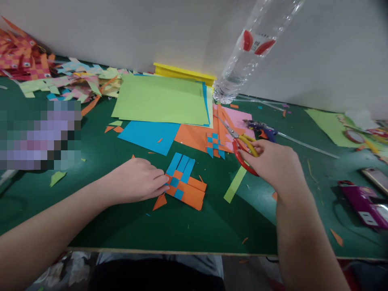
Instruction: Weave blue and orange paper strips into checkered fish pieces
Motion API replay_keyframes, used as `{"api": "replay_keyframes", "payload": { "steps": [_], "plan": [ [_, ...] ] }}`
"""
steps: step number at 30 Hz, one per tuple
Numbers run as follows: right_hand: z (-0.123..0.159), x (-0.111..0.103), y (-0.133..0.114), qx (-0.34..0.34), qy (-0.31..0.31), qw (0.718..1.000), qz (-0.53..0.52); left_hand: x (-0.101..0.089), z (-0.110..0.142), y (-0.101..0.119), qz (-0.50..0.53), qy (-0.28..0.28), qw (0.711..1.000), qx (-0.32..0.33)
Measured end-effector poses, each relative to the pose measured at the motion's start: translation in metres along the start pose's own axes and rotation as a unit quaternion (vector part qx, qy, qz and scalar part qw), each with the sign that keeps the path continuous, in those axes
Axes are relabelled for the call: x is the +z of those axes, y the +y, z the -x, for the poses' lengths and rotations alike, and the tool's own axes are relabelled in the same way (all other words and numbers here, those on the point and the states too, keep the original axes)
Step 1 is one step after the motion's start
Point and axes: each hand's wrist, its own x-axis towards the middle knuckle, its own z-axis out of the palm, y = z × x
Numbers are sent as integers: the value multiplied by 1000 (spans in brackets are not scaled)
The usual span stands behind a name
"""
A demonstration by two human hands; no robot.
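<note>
My left hand [139, 180], fingers closed, pinches the left corner of a woven paper piece [188, 194] low over the green table. Its blue and orange strips cross in a checkered pattern, with loose blue ends pointing away and orange ends to the right. My right hand [275, 165] is closed on the red and yellow handles of a pair of scissors [237, 141], whose blades point away to the upper left. Beyond the blades lies a smaller blue and orange woven piece [214, 143]. A green paper strip [235, 184] rests just below the scissors.
Green sheets [160, 99] and a blue sheet [151, 135] lie at the back. A clear plastic bottle [242, 60] stands there. Woven paper pieces [24, 56] are heaped at far left. A purple case [362, 204] and a phone [376, 180] lie at right. Paper scraps dot the table.
</note>
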Motion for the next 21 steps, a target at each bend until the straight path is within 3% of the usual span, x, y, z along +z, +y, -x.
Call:
{"api": "replay_keyframes", "payload": {
  "steps": [12, 21],
  "plan": [
    [6, 11, -14, -63, 16, 995, 69, -1, 0, 0, 8, -17, 1000, -5],
    [7, 15, -13, -71, 4, 997, 32, 0, 0, 0, 2, -14, 1000, -11]
  ]
}}
